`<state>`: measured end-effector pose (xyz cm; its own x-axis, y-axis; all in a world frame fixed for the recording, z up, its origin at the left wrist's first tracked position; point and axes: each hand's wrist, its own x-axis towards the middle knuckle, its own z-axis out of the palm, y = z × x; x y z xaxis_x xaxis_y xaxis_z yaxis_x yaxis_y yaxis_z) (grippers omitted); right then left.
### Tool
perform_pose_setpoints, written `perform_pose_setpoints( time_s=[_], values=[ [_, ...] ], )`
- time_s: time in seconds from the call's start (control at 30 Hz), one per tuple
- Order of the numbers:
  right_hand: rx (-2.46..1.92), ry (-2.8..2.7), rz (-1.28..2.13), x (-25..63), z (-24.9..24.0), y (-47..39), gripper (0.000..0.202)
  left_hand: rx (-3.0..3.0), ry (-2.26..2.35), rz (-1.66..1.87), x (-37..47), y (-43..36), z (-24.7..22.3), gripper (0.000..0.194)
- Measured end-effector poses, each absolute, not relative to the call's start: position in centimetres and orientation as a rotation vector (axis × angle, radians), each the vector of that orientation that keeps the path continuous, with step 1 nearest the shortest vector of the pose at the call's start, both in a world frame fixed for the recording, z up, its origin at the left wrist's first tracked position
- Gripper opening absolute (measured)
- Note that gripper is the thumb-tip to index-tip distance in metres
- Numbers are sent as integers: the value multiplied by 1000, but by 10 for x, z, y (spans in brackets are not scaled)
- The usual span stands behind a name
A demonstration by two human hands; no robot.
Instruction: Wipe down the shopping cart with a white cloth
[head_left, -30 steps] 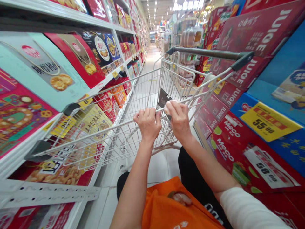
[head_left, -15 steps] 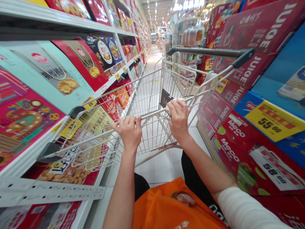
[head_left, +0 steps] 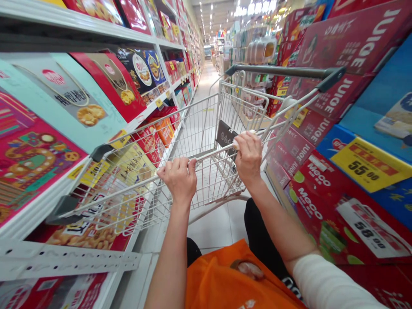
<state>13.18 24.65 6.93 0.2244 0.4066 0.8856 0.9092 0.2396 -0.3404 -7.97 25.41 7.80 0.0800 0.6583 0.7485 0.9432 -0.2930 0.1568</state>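
A wire shopping cart (head_left: pixel 141 184) stands crosswise in the aisle, its dark push handle (head_left: pixel 283 71) at the far right and its grey-cornered front end at the left. I have my left hand (head_left: pixel 180 178) wrapped over the cart's near top rail, around the middle of the basket. Further right on that same rail, my right hand (head_left: pixel 249 156) is closed as well, beside a dark plate (head_left: pixel 225 135) on the cart's child-seat part. No goods show inside the basket. The undersides of my fingers are hidden.
Shelves (head_left: pixel 106 23) of boxed snacks run along the left, close to the cart's front end. Stacked red drink cartons (head_left: pixel 341 47) with yellow and white price signs (head_left: pixel 363 165) crowd the right. The tiled aisle (head_left: pixel 209 77) stretches away ahead.
Both hands have shifted slightly to the right, still closed on the rail. The cart's two ends have spread a little outward in view, and more of the dark plate shows.
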Motion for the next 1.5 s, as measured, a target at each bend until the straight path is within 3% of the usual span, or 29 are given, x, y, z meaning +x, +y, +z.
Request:
perform_pose_setpoints(
  time_s=[0.2, 0.37, 0.57, 0.7, 0.87, 1.1, 1.33, 1.5],
  values=[
    [-1271, -1598, -581, 131, 70, 241, 29, -2015, -1562, -1041, -79, 250, 77, 48],
    [-1393, -1329, -554, 166, 68, 247, 33, -2038, -1575, -1079, -73, 247, 77, 45],
    [-1313, -1426, -477, 99, 54, 239, 38, -2054, -1600, -1081, -66, 243, 81, 46],
    [-1227, -1585, -464, 111, 56, 236, 34, -2074, -1595, -1051, -69, 240, 81, 46],
    [-1327, -1312, -488, 166, 62, 250, 36, -2099, -1600, -1066, -68, 239, 80, 44],
    [-1283, -1330, -581, 131, 34, 240, 45, -2089, -1603, -1094, -66, 240, 81, 42],
    [-1351, -1209, -540, 176, 36, 251, 46, -2099, -1620, -1084, -67, 241, 82, 40],
    [-1317, -1162, -534, 127, 14, 248, 49, -2054, -1610, -1104, -65, 243, 79, 40]
  ],
)
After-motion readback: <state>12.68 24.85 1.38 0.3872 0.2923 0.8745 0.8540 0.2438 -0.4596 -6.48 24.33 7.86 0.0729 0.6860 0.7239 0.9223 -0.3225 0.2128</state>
